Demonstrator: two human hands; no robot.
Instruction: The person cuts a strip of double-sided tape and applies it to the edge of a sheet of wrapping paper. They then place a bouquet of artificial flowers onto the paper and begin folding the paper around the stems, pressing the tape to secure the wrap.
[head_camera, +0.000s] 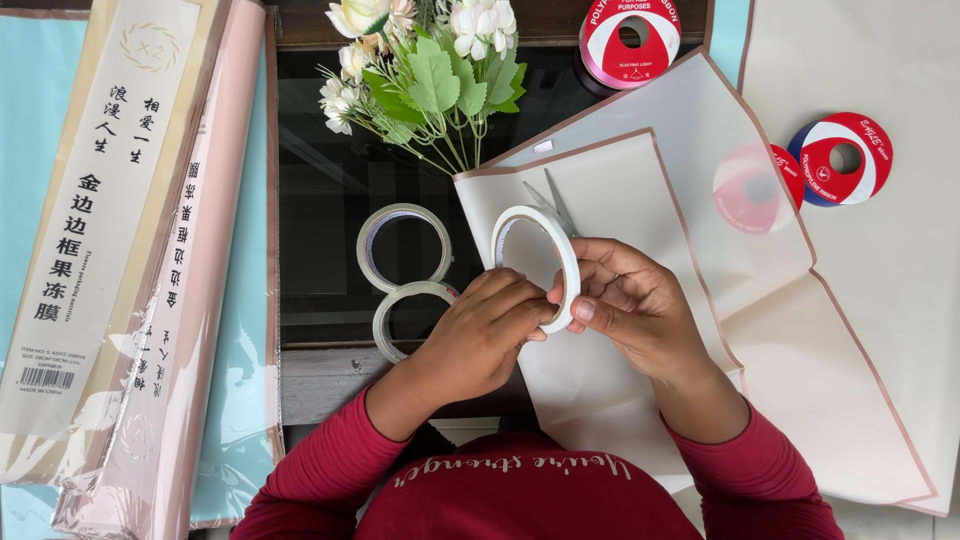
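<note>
Both hands meet on a white tape roll (537, 262), held upright on edge above the cream wrapping sheet (620, 200). The right hand (630, 305) has its grip closed around the roll's rim, thumb pressed on the outer face, which steadies it. The left hand (480, 335) pinches at the roll's lower edge with its fingertips, as if feeling for the loose end of the tape.

Just behind the roll, scissors (548, 200) lie on the sheet. To the roll's left, two clear tape rolls (403, 275) rest on the dark bench (320, 220), touching each other. Beyond the roll stands a bunch of artificial white flowers (425, 70). Red ribbon spools (838, 158) sit well off to the roll's right, and packaged wrapping paper (130, 260) lies far to its left.
</note>
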